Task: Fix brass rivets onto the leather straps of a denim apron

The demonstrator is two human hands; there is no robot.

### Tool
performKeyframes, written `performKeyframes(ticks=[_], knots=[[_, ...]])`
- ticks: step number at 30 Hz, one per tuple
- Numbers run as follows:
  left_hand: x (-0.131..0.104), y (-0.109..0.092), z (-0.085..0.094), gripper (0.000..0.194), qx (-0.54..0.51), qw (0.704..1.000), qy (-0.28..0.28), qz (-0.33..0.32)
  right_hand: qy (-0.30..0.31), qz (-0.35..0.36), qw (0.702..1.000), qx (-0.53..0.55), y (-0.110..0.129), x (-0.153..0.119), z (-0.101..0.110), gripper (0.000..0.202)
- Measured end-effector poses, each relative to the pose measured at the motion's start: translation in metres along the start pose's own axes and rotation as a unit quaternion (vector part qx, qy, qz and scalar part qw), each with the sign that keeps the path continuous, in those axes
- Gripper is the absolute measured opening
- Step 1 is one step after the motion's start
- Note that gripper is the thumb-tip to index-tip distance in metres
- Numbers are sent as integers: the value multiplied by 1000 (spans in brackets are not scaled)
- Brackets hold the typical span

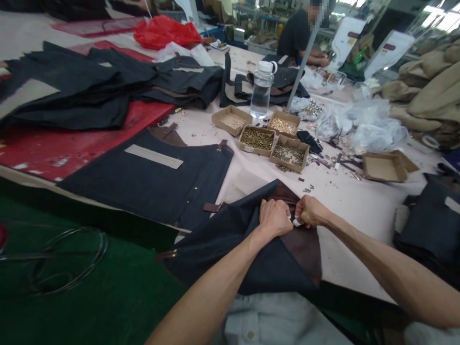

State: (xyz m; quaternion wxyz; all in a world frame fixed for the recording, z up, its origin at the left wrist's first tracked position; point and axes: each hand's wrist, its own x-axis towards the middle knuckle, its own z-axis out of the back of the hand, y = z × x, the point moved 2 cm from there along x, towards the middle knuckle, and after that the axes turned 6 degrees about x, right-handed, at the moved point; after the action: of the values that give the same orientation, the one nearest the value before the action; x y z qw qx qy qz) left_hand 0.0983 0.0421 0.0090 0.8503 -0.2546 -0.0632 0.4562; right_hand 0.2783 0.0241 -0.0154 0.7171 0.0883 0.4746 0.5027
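Note:
My left hand [275,218] is closed, gripping a fold of a dark apron-like fabric piece [230,239] with a brown side. Just to its right, my right hand [311,211] is closed on the same piece near the brown part [302,251]. White wraps show at the fingertips, and the exact pinch point is hidden between the hands. The piece hangs partly over the table's near edge, with a leather tab [165,256] at its left corner. Beside it a second dark apron-like piece [154,177] lies flat, bearing a beige strip [154,156].
Several cardboard boxes of small metal parts [256,139] stand beyond my hands, near a water bottle [261,91]. Dark fabric piles [86,81] lie left, another [431,230] right. Clear plastic bags [370,124] and a phone [309,142] are farther back. A person [296,36] sits behind.

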Motion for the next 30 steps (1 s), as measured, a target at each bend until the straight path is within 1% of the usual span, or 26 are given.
performKeyframes(ticks=[2, 3, 5, 6, 7, 8, 9, 10, 11, 12, 13, 14, 16, 18, 21, 23, 25, 27, 29, 30], knots=[[-5, -1, 4, 22, 12, 1000, -15, -2, 13, 6, 1000, 5, 3, -3, 2, 12], [-8, -1, 7, 22, 20, 999, -28, -6, 39, 17, 999, 18, 3, -4, 6, 12], [-15, -4, 13, 19, 46, 996, -63, -32, 94, 60, 992, 60, 0, -4, 26, 16], [-18, -6, 15, 16, 64, 993, -82, -56, 94, 88, 989, 79, -2, -1, 42, 20], [-21, -8, 16, 13, 86, 988, -99, -83, 61, 115, 988, 88, -5, 5, 62, 24], [-24, -11, 15, 14, 110, 981, -112, -112, -17, 134, 988, 80, -9, 14, 87, 26], [-25, -13, 12, 17, 135, 974, -123, -136, -124, 138, 981, 56, -12, 24, 113, 27], [-26, -15, 6, 20, 157, 967, -133, -150, -225, 131, 965, 25, -15, 35, 137, 26], [-27, -15, -1, 22, 175, 961, -141, -159, -287, 123, 950, 5, -16, 46, 159, 25], [-26, -15, -10, 24, 187, 957, -154, -161, -327, 116, 938, -10, -16, 58, 176, 22], [-26, -13, -19, 24, 192, 954, -173, -153, -347, 111, 931, -18, -15, 70, 188, 20], [-25, -11, -28, 24, 199, 947, -186, -169, -353, 108, 929, -22, -13, 80, 197, 18], [-23, -5, -46, 22, 222, 932, -200, -203, -356, 103, 928, -30, -11, 97, 204, 13], [-21, -1, -59, 22, 243, 927, -192, -209, -349, 96, 931, -37, -11, 107, 201, 8], [-20, -2, -68, 21, 275, 927, -171, -189, -338, 86, 936, -42, -13, 114, 196, 14], [-21, -9, -69, 20, 302, 920, -147, -203, -335, 86, 937, -41, -13, 114, 197, 18], [-26, -20, -66, 21, 319, 916, -93, -226, -341, 95, 934, -37, -12, 110, 199, 17], [-36, -30, -56, 22, 317, 918, -35, -235, -354, 112, 928, -28, -12, 99, 197, 12], [-48, -37, -38, 15, 299, 924, 0, -239, -361, 130, 923, -14, -15, 78, 182, 8], [-53, -39, -26, 10, 282, 929, 15, -238, -357, 150, 922, 10, -16, 62, 168, 10]])
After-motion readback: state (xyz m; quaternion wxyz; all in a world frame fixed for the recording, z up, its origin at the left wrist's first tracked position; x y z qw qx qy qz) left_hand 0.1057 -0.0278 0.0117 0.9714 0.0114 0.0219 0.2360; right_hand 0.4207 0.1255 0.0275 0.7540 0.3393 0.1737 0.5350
